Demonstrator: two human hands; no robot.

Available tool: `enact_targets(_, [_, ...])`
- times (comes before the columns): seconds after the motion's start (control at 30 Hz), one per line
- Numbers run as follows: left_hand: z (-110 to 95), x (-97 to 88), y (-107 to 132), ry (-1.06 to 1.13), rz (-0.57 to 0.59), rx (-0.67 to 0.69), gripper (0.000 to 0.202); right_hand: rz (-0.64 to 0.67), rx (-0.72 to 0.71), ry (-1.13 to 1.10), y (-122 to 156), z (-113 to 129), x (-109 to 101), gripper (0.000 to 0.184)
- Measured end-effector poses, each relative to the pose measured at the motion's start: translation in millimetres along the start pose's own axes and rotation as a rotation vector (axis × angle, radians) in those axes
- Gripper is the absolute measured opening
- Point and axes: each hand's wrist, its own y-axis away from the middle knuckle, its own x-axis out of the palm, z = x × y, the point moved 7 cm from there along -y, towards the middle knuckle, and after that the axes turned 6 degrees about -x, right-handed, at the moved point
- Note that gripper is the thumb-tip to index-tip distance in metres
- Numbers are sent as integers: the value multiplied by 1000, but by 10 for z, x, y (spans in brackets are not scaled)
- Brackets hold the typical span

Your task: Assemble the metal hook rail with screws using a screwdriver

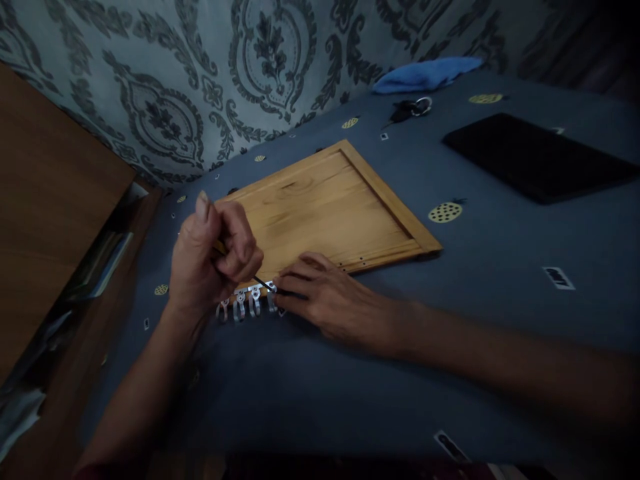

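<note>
My left hand (213, 257) is closed in a fist around a screwdriver (262, 284), whose handle is mostly hidden by the fingers. Its thin dark shaft slants down to the right, with the tip close to the right end of a metal hook rail (241, 293). The rail has several silver hooks and lies along the near edge of a framed wooden panel (320, 203). At that same end of the rail, my right hand (335, 300) grips it with the fingertips, the fingers resting over the panel's edge. The screw under the tip is too small to make out.
A blue cloth (427, 75) and a bunch of keys (411, 110) lie at the back. To the right rests a flat black object (537, 157). A dark blue cloth with printed pineapples covers the surface (380, 413). Wooden furniture (60, 220) stands at left.
</note>
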Motion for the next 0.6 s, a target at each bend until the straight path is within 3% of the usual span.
enact_targets(0.2, [-227, -155, 71, -29, -385, 104, 59, 5, 3, -4, -11, 3, 6, 23])
enact_targets(0.33, [-263, -117, 107, -23, -380, 105, 63, -11, 1, -22, -6, 7, -10, 19])
enact_targets(0.6, [-130, -95, 116, -27, -343, 77, 53, -39, -7, -4, 3, 2, 3, 20])
